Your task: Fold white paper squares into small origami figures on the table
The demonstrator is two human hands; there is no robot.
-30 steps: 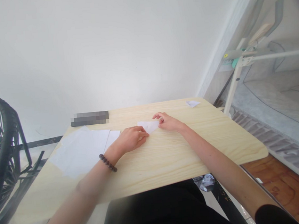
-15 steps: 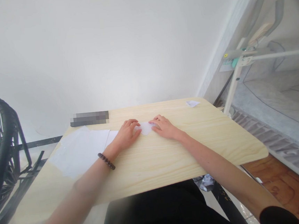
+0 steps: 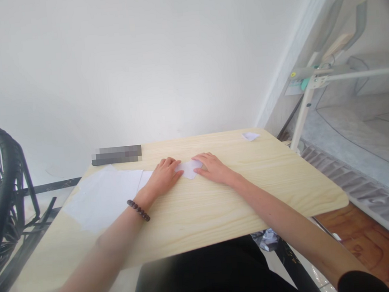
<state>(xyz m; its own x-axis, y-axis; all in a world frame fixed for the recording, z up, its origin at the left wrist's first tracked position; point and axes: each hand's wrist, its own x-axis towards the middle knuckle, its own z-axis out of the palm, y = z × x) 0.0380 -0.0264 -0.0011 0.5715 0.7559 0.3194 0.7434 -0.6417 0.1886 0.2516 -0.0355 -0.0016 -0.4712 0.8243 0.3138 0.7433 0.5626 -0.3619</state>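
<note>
A small piece of folded white paper (image 3: 189,169) lies low over the middle of the wooden table, between my two hands. My left hand (image 3: 165,173) pinches its left end, the thumb on the near side and the fingers on the far side. The other end is in my right hand (image 3: 212,167), gripped in the same way by thumb and fingertips. Part of the paper's edges is hidden under the fingers. Dark beads circle my left wrist.
Flat sheets of white paper (image 3: 112,196) spread over the table's left side, partly under my left forearm. A blurred dark object (image 3: 116,155) lies at the back left. Another folded paper (image 3: 250,136) sits at the back right corner. A black woven chair (image 3: 10,180) stands at left.
The fingers of both hands have shifted slightly on the small paper, and a little more of it shows between them. The other things stay in place.
</note>
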